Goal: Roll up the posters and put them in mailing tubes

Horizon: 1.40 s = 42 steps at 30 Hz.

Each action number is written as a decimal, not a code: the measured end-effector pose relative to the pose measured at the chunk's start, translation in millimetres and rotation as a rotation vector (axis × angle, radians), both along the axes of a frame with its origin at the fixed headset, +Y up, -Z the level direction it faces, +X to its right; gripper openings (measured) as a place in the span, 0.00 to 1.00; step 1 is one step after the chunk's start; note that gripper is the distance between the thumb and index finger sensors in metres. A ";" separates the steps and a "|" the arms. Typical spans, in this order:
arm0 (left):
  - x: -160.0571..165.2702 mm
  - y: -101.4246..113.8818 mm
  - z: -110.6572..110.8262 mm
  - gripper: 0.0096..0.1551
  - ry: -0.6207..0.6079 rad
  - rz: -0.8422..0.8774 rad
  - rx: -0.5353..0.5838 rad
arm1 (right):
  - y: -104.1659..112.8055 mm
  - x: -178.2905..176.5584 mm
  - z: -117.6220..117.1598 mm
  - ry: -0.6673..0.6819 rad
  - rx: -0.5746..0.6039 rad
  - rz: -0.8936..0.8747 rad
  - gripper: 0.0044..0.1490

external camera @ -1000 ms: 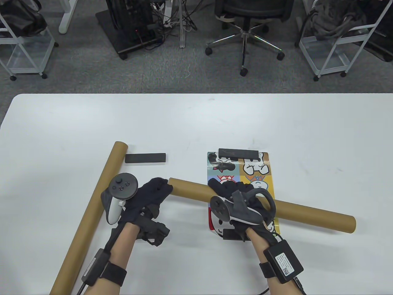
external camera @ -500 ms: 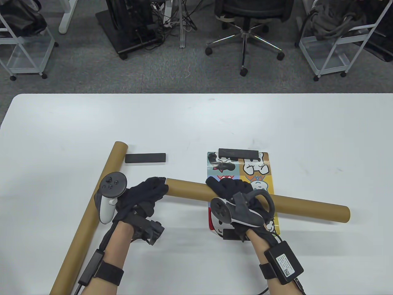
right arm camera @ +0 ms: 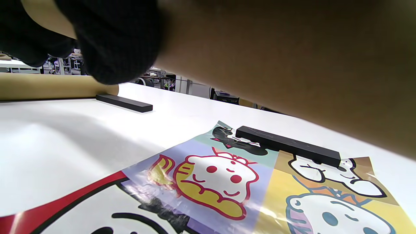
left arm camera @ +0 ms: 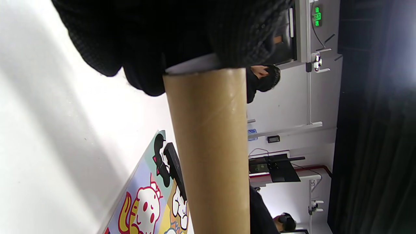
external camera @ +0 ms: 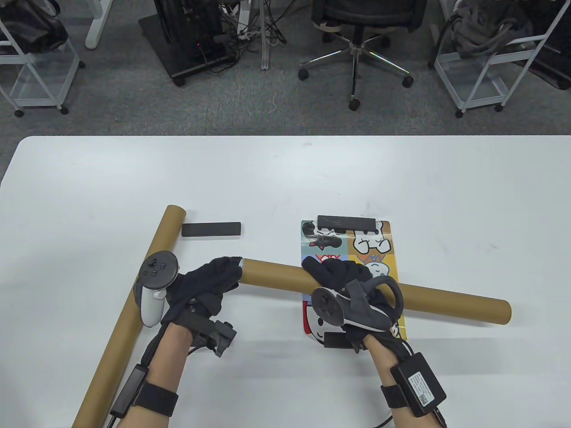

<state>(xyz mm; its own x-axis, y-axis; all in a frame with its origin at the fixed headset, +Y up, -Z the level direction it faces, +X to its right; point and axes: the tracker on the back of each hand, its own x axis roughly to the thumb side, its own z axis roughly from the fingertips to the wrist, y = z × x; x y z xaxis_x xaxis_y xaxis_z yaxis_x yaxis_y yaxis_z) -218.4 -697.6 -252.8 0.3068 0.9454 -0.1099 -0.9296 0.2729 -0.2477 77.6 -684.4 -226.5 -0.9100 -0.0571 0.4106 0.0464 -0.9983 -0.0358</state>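
White surface: right hand [external camera: 345,278] clamped round light, stiff mailing tube [external camera: 446,303] at mid-length; left hand [external camera: 209,281] curled over its open end, white paper showing; likely crushable.

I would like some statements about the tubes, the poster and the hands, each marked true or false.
1. The right hand grips a cardboard mailing tube. True.
2. The left hand rests flat on the table, away from that tube. False: its fingers are at the tube's left end.
3. The cartoon poster is already rolled up. False: it lies flat under the held tube.
4. A black bar lies on the poster's far edge. True.
5. A second tube lies at the left of the table. True.
6. The other black bar sits on the poster. False: it lies on the bare table.
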 end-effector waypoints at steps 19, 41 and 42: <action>-16.5 -3.4 -3.4 0.24 0.077 -0.148 0.003 | -7.8 27.1 -8.4 -0.097 -0.044 0.025 0.54; 41.0 -42.7 -3.6 0.20 -0.184 -1.447 0.235 | -8.0 37.7 -11.6 -0.159 -0.069 0.033 0.54; 42.2 -44.2 -3.1 0.20 -0.184 -1.467 0.244 | -7.6 37.7 -11.5 -0.159 -0.068 0.034 0.54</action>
